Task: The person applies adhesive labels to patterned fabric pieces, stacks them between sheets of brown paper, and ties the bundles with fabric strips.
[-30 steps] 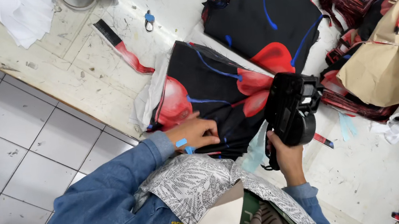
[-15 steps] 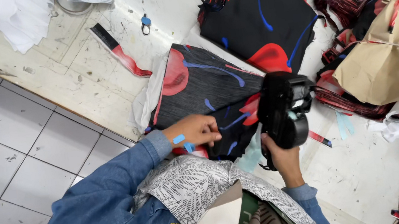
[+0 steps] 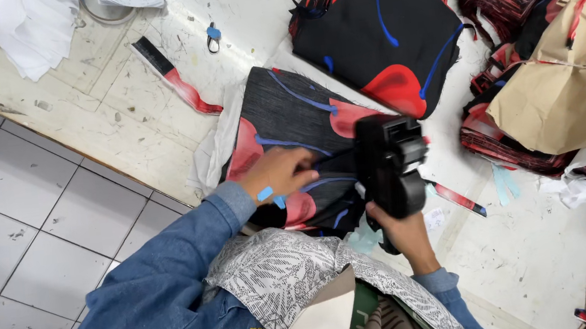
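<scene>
Nearest the camera: denim sleeves and a grey patterned cloth over the lap. Right hand [image 3: 406, 236] had its grip wrapped tight around the handle of a black handheld labelling gun [image 3: 390, 168], nose pointed at the fabric stack [image 3: 288, 124]. Left hand [image 3: 281, 175] lay flat on the near part of that stack, fingers mostly together and pressing the top ply down, pinching nothing; blue tape showed on the fingers. Progress, as a judgement: gun was at or just above the top ply near the stack's near right edge, contact hidden by the gun body, so I couldn't tell whether a label was already on. No finished label visible anywhere on that ply. The stack sat at the near edge of the white scuffed worktop [image 3: 119, 125], on pale paper: many thin plies, dark grey-black with red petals and blue lines, edges roughly aligned. Farther off, a second stack [image 3: 380, 22] of the same print, untouched. Right of it, more bundles under brown paper [image 3: 564, 89]. Far left: a loose fabric strip [image 3: 173, 79], small blue-handled snips [image 3: 212, 38], white paper sheets [image 3: 20, 30]. Grey tiled floor [image 3: 29, 238] on the left, below the worktop edge.
</scene>
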